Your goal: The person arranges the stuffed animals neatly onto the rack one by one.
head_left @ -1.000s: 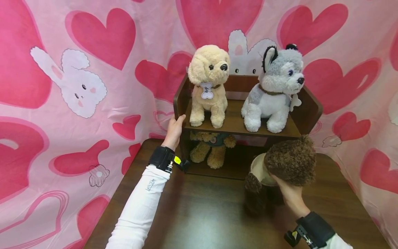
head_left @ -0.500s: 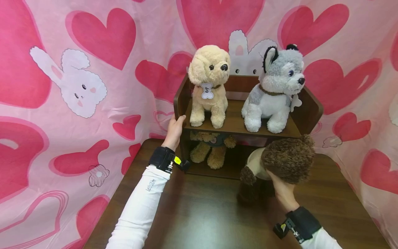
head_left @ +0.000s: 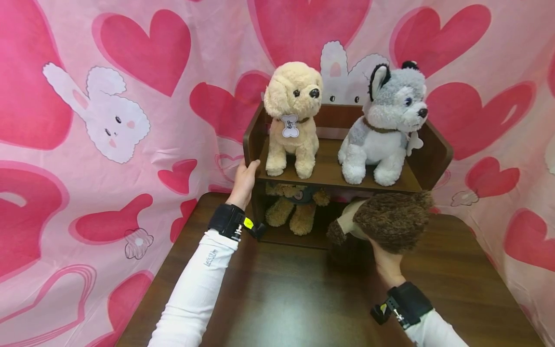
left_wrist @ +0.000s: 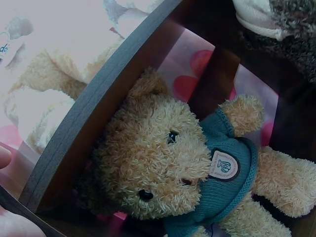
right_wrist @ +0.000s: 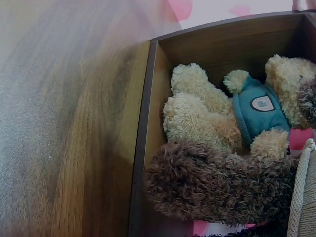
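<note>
My left hand (head_left: 244, 182) grips the left side panel of a dark wooden two-tier shelf (head_left: 248, 144). My right hand (head_left: 387, 262) holds a dark brown plush toy (head_left: 392, 221) wearing a cream knit top, at the right of the lower tier. Its fuzzy brown limb (right_wrist: 217, 182) reaches inside the shelf in the right wrist view; its face is turned from the head camera. A tan teddy bear (left_wrist: 153, 153) in a teal sweater sits at the left of that tier, its head hidden in the head view by the upper board.
On the upper tier sit a cream plush dog (head_left: 292, 115) with a bone tag and a grey-and-white plush husky (head_left: 381, 130). The shelf stands on a brown wooden table (head_left: 282, 299). A pink heart-patterned cloth (head_left: 143, 86) hangs behind.
My right hand has moved left and slightly up with the brown plush toy, bringing it further into the lower tier. The left hand stays on the shelf panel.
</note>
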`<state>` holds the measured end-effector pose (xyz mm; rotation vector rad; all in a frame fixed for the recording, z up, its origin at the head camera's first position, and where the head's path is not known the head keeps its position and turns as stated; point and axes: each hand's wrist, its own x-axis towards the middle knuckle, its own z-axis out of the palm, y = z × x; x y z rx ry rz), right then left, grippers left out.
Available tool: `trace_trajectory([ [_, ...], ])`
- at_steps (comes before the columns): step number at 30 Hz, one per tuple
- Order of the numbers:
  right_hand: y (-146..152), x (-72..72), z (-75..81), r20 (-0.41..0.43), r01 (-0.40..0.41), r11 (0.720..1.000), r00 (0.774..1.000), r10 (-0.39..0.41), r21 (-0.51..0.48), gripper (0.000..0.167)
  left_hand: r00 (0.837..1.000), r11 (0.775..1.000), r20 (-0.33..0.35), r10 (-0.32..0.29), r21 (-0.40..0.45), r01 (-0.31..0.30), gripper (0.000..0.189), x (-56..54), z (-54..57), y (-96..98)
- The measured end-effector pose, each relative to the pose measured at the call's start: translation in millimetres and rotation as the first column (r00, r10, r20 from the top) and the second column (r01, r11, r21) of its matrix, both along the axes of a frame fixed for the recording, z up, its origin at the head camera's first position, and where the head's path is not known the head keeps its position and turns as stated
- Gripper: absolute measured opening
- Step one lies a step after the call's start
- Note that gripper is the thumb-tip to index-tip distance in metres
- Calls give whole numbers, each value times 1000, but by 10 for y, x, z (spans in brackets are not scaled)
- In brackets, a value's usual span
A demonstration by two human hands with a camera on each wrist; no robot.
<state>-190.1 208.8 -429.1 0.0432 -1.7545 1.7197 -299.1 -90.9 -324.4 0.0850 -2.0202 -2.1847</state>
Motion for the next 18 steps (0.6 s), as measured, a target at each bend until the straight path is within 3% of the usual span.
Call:
trace_trajectory([
  [1,12,-51,-68,-74,-53,999,996,53,-4,44,1000,1000,-1,1,1,-1,45,0,-1,-1],
  [3,78,-209,-288,-197,-176,984,965,173,1,45,1000,1000,-4,2,4,-1,45,1,-1,-5],
  [5,219,-475,-635,-269,-217,965,930,251,149,54,1000,1000,-7,4,6,-4,45,2,-2,-8],
  [7,348,-744,-965,-299,-192,931,910,288,311,50,1000,1000,-10,10,9,-10,44,5,0,-8],
  [9,421,-921,-1162,-336,-106,898,903,267,428,44,1000,1000,-10,14,8,-14,43,4,0,-9],
  [10,396,-913,-1136,-352,-65,889,903,245,452,40,1000,1000,-7,13,7,-13,43,5,1,-11],
  [11,339,-864,-1031,-358,-83,891,896,262,445,39,1000,1000,-4,11,4,-11,44,6,2,-14],
  [12,267,-789,-913,-358,-53,895,905,231,444,39,1000,1000,-1,10,3,-10,45,7,4,-16],
  [14,122,-612,-671,-337,-47,920,922,189,389,40,1000,1000,6,9,-1,-9,45,12,7,-20],
  [15,60,-539,-594,-318,-73,946,931,178,316,44,1000,1000,9,8,-2,-8,46,14,8,-22],
  [16,57,-525,-595,-296,-143,956,930,218,257,50,1000,1000,9,8,-2,-8,46,15,8,-23],
  [17,128,-636,-763,-325,-244,954,900,289,174,52,1000,1000,9,10,-1,-10,46,16,9,-24],
  [18,217,-763,-1006,-339,-287,954,892,299,86,53,1000,1000,7,13,1,-13,45,15,8,-23],
])
